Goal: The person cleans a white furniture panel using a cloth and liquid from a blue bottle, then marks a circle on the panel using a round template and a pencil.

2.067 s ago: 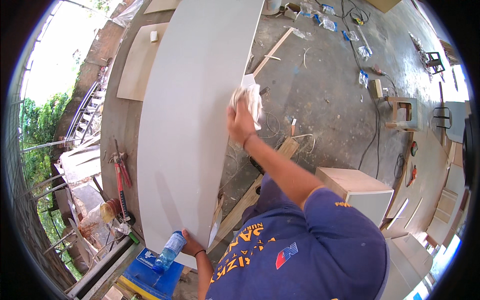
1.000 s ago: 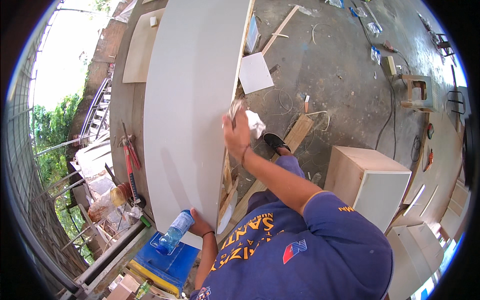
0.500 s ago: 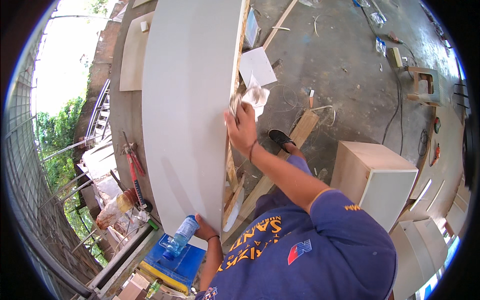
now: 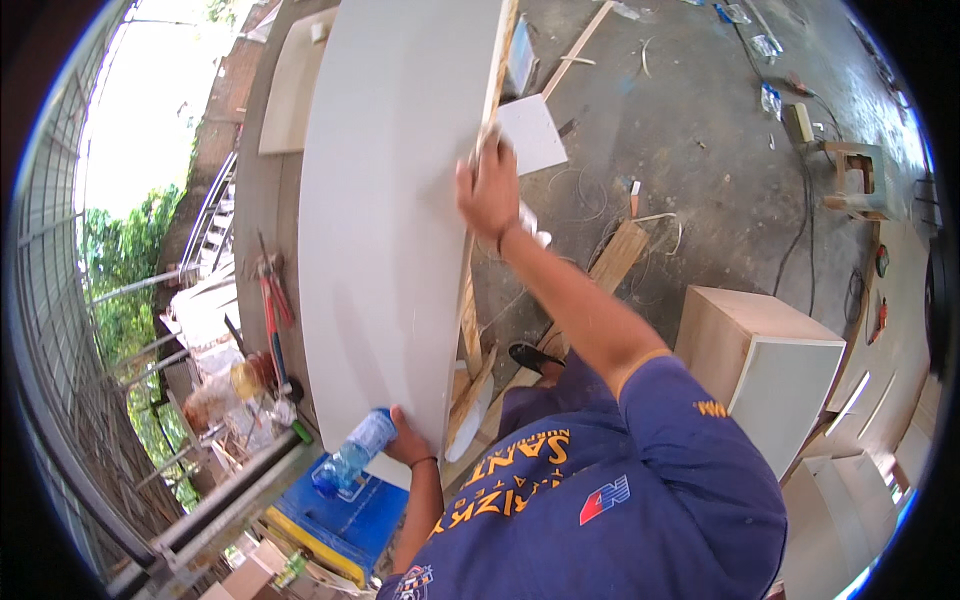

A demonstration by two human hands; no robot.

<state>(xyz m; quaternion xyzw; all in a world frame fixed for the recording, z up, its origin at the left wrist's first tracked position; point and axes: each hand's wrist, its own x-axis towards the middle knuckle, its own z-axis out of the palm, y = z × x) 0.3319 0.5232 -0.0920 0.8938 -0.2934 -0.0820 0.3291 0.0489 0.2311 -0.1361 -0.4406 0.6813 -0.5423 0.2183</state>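
Note:
A long pale grey panel stretches away in front of me, its raw wood edge facing right. My right hand is closed over that edge about midway along, gripping a whitish rag. Most of the rag is hidden by the hand, and a loose end hangs below the wrist. Near the panel's close end, my left hand wraps around a clear bluish plastic bottle. The bottle lies tilted, its blue cap end pointing down and left over the panel's corner.
A blue and yellow box sits below the near end. Red-handled cutters and clutter line the left ledge. To the right stand a wooden cabinet box and a stool. Planks, offcuts and cables lie on the floor.
My right hand has slid farther up the panel's edge with the rag, which now shows less. The left hand still holds the bottle in nearly the same spot. My foot has shifted nearer.

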